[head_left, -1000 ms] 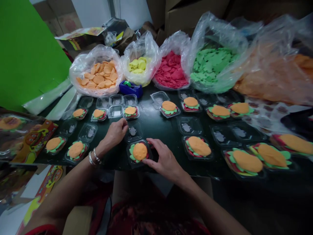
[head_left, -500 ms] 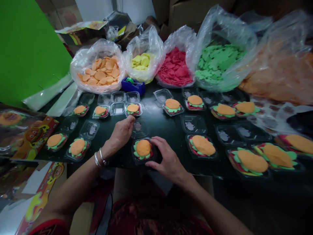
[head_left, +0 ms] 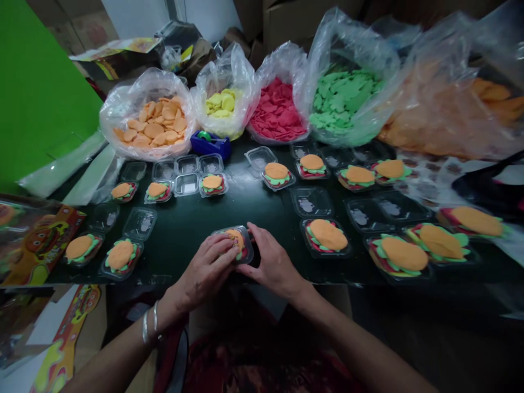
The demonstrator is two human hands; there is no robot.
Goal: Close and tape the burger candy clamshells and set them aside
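At the table's front edge a clear plastic clamshell box (head_left: 248, 252) with a foam toy burger inside has its lid folded down over the burger. My left hand (head_left: 213, 259) lies across the lid from the left, fingers curved over the top, hiding part of it. Around the box's right side curls my right hand (head_left: 272, 265), with the thumb at the near corner and the fingers at the far one. Two silver bangles (head_left: 150, 322) circle my left wrist. The nearest neighbour on the right is an open box with a toy burger (head_left: 327, 234).
More open boxes with toy burgers (head_left: 121, 255) stand to the left and right. Plastic bags of orange pieces (head_left: 155, 123), yellow pieces (head_left: 221, 102), red pieces (head_left: 279, 112) and green pieces (head_left: 346, 98) line the back. A blue tape dispenser (head_left: 210, 146) stands before them.
The lid has swung from open to down over the burger. My left hand has come from behind the box onto the lid. My right hand stays at the box's right side.
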